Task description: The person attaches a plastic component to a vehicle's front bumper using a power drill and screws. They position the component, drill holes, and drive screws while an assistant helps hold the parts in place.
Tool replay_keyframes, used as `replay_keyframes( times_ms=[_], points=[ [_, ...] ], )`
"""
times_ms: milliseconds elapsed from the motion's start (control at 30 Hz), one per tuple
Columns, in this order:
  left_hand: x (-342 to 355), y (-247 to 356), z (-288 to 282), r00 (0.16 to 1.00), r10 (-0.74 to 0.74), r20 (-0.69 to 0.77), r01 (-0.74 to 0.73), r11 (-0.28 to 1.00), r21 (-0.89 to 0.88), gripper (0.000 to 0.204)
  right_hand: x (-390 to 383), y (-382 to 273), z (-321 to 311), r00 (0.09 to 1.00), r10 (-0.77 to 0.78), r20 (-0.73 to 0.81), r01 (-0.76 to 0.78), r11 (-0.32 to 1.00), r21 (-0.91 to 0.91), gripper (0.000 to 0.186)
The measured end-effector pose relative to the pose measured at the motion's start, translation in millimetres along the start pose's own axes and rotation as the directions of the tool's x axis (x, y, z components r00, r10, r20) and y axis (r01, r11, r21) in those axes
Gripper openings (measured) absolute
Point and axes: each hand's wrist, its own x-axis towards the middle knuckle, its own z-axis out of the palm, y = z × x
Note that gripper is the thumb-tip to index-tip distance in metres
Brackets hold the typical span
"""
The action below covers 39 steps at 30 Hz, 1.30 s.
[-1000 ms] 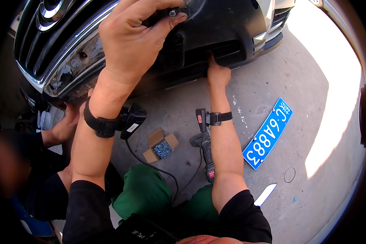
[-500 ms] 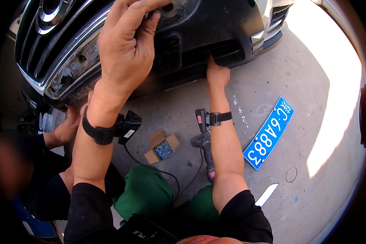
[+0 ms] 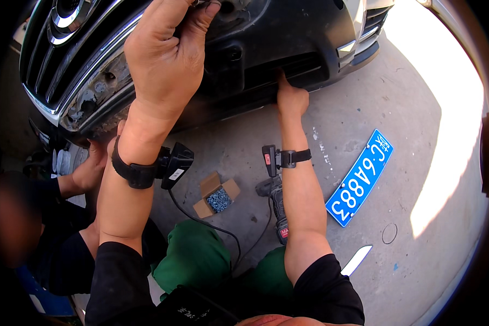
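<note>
My left hand is raised at the top of the view in front of the car's black front bumper. Its thumb and fingers pinch a small dark metal piece, mostly hidden and cut off by the upper edge. Further right, my right hand grips the bumper's lower part. One digit reaches into the slot of the lower grille, while the other fingers are out of sight. Left of my left hand lie the chrome-trimmed upper grille and a dirty, exposed strip of the bumper.
On the concrete floor stand an open cardboard box of screws and a cordless power tool, partly behind my right forearm. A blue licence plate lies to the right. At left another person's hand is near the bumper's underside. Cables hang from my wrist devices.
My left hand has shifted slightly upward, taking the small metal piece closer to the upper edge of the view. My right hand stays on the bumper, almost unmoved.
</note>
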Motion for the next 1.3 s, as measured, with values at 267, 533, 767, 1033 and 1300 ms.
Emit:
replay_keyframes(
  times_ms=[267, 533, 767, 1033, 1300],
  points=[
    [-19, -26, -10, 0.998, -0.064, 0.017, 0.065, 0.988, -0.141, 0.025, 1, 0, 0, 1.000, 0.026, 0.007, -0.026, 1.000, -0.004, 0.081],
    [-23, -26, -8, 1.000, -0.015, -0.016, 0.008, 0.938, -0.347, 0.023, 0, 1, 1, 1.000, -0.004, -0.001, 0.004, 1.000, 0.002, 0.076],
    [-24, -24, -6, 0.991, 0.132, 0.020, -0.127, 0.977, -0.171, 0.023, 1, 1, 1, 1.000, 0.008, -0.014, -0.008, 0.998, -0.056, 0.078],
    [-20, -18, -3, 0.974, 0.224, 0.030, -0.225, 0.973, 0.057, 0.019, 3, 3, 2, 1.000, 0.008, -0.010, -0.008, 0.998, -0.061, 0.080],
    [-17, -14, -2, 0.976, 0.215, 0.040, -0.218, 0.971, 0.096, 0.018, 3, 1, 1, 1.000, 0.011, -0.013, -0.012, 0.997, -0.077, 0.081]
  ],
)
